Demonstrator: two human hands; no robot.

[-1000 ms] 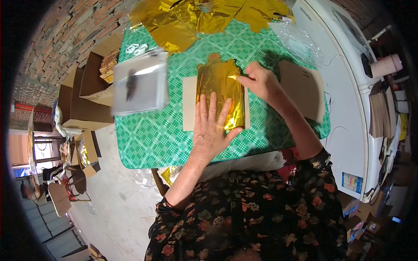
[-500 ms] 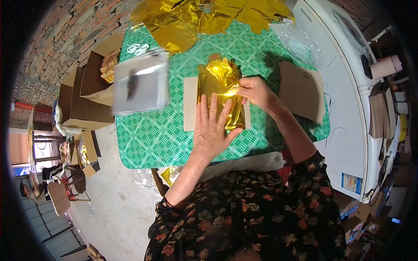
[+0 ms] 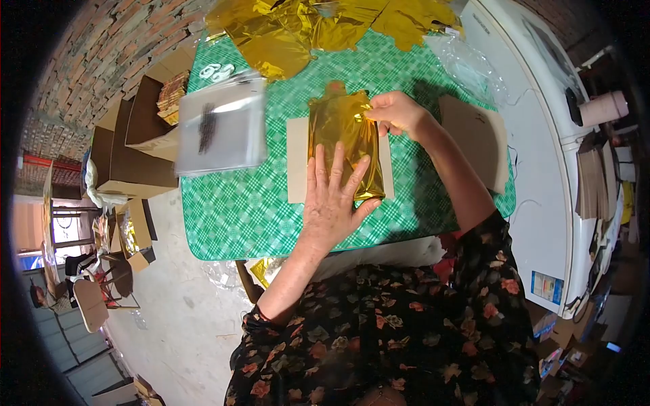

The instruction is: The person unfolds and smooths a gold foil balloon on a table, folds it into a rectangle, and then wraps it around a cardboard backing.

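Observation:
A piece of folded gold foil [image 3: 338,125], shiny and creased, lies over a sheet of cardboard [image 3: 296,176] on the green checked tablecloth [image 3: 230,216]. My left hand [image 3: 332,203] rests flat on the lower part of the foil, fingers spread. At the foil's upper right edge, my right hand [image 3: 399,115] is closed, pinching the edge between thumb and fingers. Part of the foil is hidden beneath my left hand.
More gold foil [image 3: 332,30] is heaped at the far edge. Clear plastic sleeves [image 3: 227,128] lie left, another cardboard piece [image 3: 474,142] right. Open cardboard boxes [image 3: 135,162] stand beyond the left edge; a white appliance [image 3: 535,183] borders the right.
My right hand has moved up along the foil's right edge, still pinching it. The foil's upper part looks flatter and smoother. My left hand stays nearly in place.

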